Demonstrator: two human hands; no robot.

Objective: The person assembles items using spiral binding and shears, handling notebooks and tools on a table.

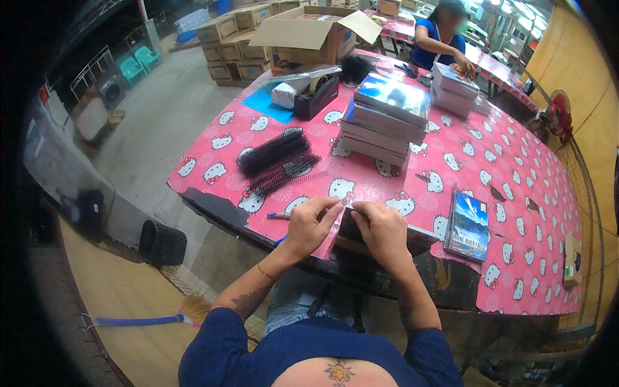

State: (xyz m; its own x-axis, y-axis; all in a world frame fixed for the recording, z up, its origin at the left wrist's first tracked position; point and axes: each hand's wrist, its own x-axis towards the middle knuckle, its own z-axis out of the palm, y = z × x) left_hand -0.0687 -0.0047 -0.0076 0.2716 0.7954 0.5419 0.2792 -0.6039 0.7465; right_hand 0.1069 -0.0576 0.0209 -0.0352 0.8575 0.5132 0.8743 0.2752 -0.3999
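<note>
Both my hands meet at the near edge of the pink-clothed table [225,171]. My left hand [314,222] is closed, thumb and fingertips pinched together; what sits in the pinch is too small to make out. Closed beside it, my right hand [383,233] grips a dark-covered notebook [422,240], whose holed edge shows to the right of the fingers. Much of that notebook is hidden by the hand. A pen-like blue and orange tool [278,215] lies just left of my left hand. Farther off lie several black spiral binding coils [277,158].
A stack of notebooks [383,126] stands mid-table. One spiral notebook with a blue scenic cover [467,226] lies at right. Behind are a tape dispenser [316,97] and an open carton [309,45]. Across the table, a person in blue [435,45] handles another book stack [453,90].
</note>
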